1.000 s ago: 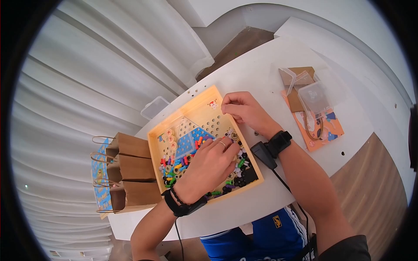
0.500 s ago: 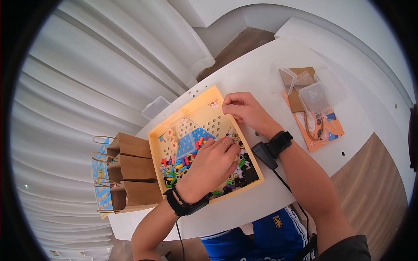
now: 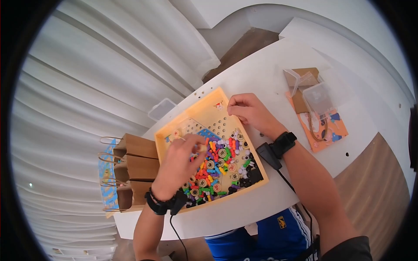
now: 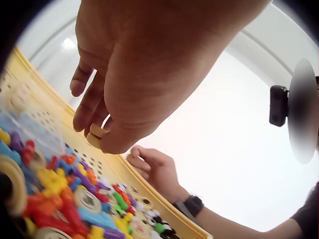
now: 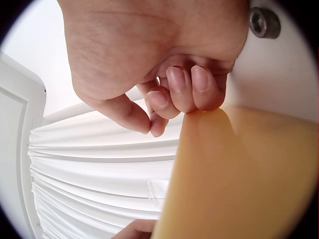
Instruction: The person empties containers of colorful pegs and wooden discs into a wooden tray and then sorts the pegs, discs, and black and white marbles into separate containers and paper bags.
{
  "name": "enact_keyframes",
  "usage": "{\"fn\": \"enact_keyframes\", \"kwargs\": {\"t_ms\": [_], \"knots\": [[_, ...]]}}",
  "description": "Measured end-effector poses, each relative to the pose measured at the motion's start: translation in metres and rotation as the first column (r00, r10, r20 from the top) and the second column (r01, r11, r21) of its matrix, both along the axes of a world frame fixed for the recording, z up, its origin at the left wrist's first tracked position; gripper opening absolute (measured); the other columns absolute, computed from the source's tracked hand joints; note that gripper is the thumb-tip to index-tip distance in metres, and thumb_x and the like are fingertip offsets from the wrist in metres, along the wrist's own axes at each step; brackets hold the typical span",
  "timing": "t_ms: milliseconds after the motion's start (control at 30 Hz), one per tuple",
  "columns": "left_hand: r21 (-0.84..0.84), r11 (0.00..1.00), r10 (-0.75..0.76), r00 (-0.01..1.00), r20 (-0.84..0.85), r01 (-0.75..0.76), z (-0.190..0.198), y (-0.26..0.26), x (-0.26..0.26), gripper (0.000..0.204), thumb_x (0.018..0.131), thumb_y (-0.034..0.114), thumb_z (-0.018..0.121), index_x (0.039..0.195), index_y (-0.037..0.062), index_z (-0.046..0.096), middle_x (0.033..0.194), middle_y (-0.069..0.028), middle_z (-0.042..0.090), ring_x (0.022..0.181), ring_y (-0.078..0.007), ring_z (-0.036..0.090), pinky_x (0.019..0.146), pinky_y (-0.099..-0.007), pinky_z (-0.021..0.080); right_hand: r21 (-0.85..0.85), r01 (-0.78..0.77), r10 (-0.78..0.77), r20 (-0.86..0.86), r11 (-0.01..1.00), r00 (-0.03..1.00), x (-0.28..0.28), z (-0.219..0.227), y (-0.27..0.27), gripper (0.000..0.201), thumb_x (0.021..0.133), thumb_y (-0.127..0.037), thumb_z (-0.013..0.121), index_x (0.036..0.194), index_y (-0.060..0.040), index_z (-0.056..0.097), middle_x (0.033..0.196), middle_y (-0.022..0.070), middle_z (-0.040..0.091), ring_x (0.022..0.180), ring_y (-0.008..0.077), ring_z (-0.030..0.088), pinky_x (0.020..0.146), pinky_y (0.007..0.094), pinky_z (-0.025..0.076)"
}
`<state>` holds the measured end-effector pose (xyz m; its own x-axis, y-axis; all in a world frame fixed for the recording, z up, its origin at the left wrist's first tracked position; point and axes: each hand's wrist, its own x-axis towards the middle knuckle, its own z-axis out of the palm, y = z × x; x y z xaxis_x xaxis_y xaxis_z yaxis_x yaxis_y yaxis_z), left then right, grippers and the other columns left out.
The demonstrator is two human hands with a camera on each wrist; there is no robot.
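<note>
My left hand [image 3: 174, 163] is raised over the left half of a shallow wooden game tray [image 3: 257, 188]. Between its thumb and fingers it pinches pale wooden chess discs [image 4: 96, 135], their edges showing in the left wrist view. Below lies a mixed heap of coloured pegs [image 3: 202, 172] and more wooden discs [image 3: 222, 153] with printed characters. Another disc [image 3: 176, 133] shows just beyond the left hand. My right hand [image 3: 252, 114] rests on the tray's right rim [image 5: 204, 149], fingers loosely curled and thumb tip meeting the index finger, with nothing held.
Brown paper bags [image 3: 141, 167] stand left of the tray. A clear plastic lid [image 3: 162, 108] lies behind it on the white table [image 3: 261, 74]. To the right, clear boxes [image 3: 318, 96] sit on an orange printed sheet [image 3: 328, 135]. Small dark bits dot the table.
My left hand has lifted out of the heap and moved left with wooden discs in its fingers, uncovering pegs in the middle. The right hand stays on the rim.
</note>
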<state>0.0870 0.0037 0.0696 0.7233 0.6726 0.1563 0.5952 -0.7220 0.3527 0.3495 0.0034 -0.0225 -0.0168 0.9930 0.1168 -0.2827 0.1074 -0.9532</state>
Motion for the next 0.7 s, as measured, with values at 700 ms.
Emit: {"fn": "enact_keyframes", "kwargs": {"t_ms": [700], "knots": [[-0.066,0.979,0.180,0.973,-0.146,-0.191,-0.019,0.028,-0.054,0.020,0.088,0.008,0.071,0.107,0.0029,0.069,0.102,-0.0142,0.071,0.088,-0.0334,0.070,0.079,-0.0414,0.057,-0.009,0.012,-0.011,0.042,1.000,0.999,0.003,-0.003,-0.001,0.016,0.093,-0.014,0.068,0.084,-0.0010,0.066,0.072,-0.0017,0.060,0.067,0.0050,0.051,0.059,0.0235,0.039]]}}
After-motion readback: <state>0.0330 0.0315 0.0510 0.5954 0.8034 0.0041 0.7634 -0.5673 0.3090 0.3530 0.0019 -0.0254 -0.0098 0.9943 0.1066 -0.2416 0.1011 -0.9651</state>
